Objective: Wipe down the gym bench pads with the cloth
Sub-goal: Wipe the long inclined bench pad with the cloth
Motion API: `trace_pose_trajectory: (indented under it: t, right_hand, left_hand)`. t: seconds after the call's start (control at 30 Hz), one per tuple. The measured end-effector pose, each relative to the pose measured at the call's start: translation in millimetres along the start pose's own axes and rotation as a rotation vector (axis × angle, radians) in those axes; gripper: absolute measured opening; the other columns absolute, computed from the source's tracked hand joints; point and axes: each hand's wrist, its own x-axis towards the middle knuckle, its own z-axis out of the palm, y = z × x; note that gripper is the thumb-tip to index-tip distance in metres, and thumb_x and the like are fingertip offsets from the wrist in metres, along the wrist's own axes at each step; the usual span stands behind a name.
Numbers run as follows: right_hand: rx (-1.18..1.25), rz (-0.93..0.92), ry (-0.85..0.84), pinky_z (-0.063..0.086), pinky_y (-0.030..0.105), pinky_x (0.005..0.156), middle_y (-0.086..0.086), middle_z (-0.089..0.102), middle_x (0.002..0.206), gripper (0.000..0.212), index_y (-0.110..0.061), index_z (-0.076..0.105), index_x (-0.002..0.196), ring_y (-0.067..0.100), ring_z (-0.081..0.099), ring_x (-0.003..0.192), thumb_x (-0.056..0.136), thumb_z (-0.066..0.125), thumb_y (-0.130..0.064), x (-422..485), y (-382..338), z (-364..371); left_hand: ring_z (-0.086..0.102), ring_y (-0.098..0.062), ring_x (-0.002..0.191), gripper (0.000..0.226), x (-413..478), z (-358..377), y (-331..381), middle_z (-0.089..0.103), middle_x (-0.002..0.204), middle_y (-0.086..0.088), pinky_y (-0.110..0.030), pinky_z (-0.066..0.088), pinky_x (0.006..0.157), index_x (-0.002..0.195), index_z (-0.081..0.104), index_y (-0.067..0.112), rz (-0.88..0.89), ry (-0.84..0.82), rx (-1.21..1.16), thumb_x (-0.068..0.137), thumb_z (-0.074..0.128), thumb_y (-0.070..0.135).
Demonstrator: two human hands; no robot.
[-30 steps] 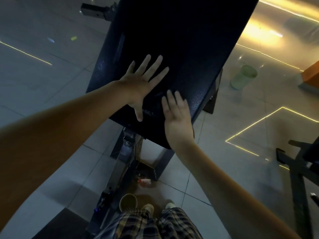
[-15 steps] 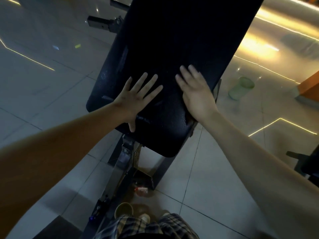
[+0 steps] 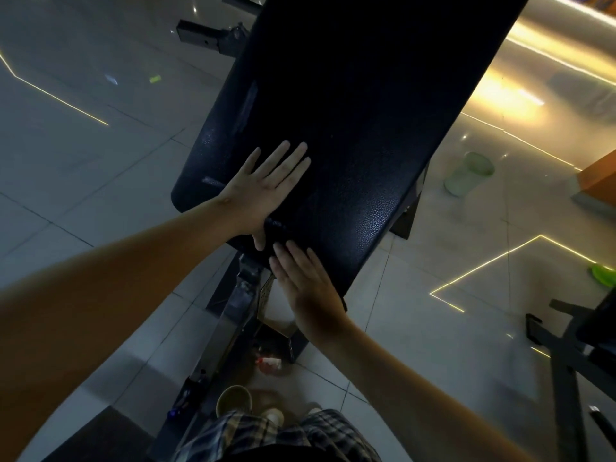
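Note:
A long black padded gym bench pad (image 3: pixel 350 111) runs from the top of the head view down to its rounded near end at the centre. My left hand (image 3: pixel 266 191) lies flat on the pad's lower left part, fingers straight and spread. My right hand (image 3: pixel 306 288) is at the pad's near edge, fingers straight and together, their tips touching the pad's end. No cloth shows in either hand or anywhere in view.
The bench's metal frame (image 3: pixel 240 315) drops to the tiled floor below the pad. A cup (image 3: pixel 233 400) and a small red and white bottle (image 3: pixel 270 363) sit on the floor by my feet. A green bucket (image 3: pixel 468 173) stands right; another machine frame (image 3: pixel 566 355) is at lower right.
My right hand has slid back from the pad's right middle to its near end. My left hand has stayed flat on the pad's left part.

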Motion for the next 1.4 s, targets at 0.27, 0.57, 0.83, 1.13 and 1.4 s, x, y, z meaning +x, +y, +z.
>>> trace_pose_trajectory:
  t: [0.27,0.57,0.83,1.13,1.4]
  right_hand:
    - [-0.147,-0.436,-0.071,0.042,0.054,0.1,0.02,0.059,0.132,0.047,-0.003,0.067,0.12,0.04,0.055,0.123,0.085,0.035,-0.013,63.1,94.3,-44.5]
    - [-0.065,0.192,0.142,0.014,0.049,0.118,0.023,0.036,0.151,0.05,0.005,0.045,0.139,0.042,0.026,0.143,0.09,0.04,0.006,111.2,136.5,-77.3]
    - [-0.037,0.13,0.096,0.017,0.051,0.116,0.019,0.041,0.149,0.066,0.002,0.047,0.138,0.035,0.026,0.141,0.074,0.066,0.003,41.4,29.5,-10.9]
    - [-0.206,-0.43,-0.162,0.035,0.046,0.109,0.016,0.056,0.137,0.049,-0.007,0.063,0.127,0.034,0.05,0.13,0.087,0.037,-0.015,39.6,68.8,-35.5]
    - [-0.109,0.125,0.135,0.026,0.06,0.114,0.028,0.035,0.149,0.049,0.006,0.046,0.138,0.05,0.027,0.14,0.09,0.037,0.005,114.1,194.6,-101.5]
  left_hand:
    - [-0.027,-0.032,0.147,0.166,-1.3,-1.9,1.4,-0.039,0.155,-0.011,-0.053,0.0,0.122,0.144,-0.037,0.009,-0.026,-0.01,0.014,0.048,0.087,0.062]
    - [-0.03,-0.027,0.146,0.167,-1.1,-1.7,2.4,-0.046,0.15,-0.01,-0.047,-0.008,0.119,0.143,-0.038,0.008,-0.064,-0.033,-0.032,0.047,0.088,0.061]
    - [-0.029,-0.027,0.146,0.166,-2.4,-3.0,3.0,-0.041,0.153,-0.012,-0.046,-0.007,0.12,0.145,-0.035,0.008,-0.071,-0.033,-0.048,0.047,0.09,0.057]
    - [-0.029,-0.027,0.146,0.167,-3.5,-5.8,4.0,-0.043,0.152,-0.012,-0.045,-0.006,0.12,0.141,-0.04,0.007,-0.073,-0.034,-0.018,0.048,0.088,0.06]
    - [-0.027,-0.025,0.147,0.17,-4.5,-3.7,3.2,-0.04,0.155,-0.009,-0.044,-0.008,0.119,0.146,-0.035,0.01,-0.066,-0.011,-0.092,0.042,0.091,0.057]
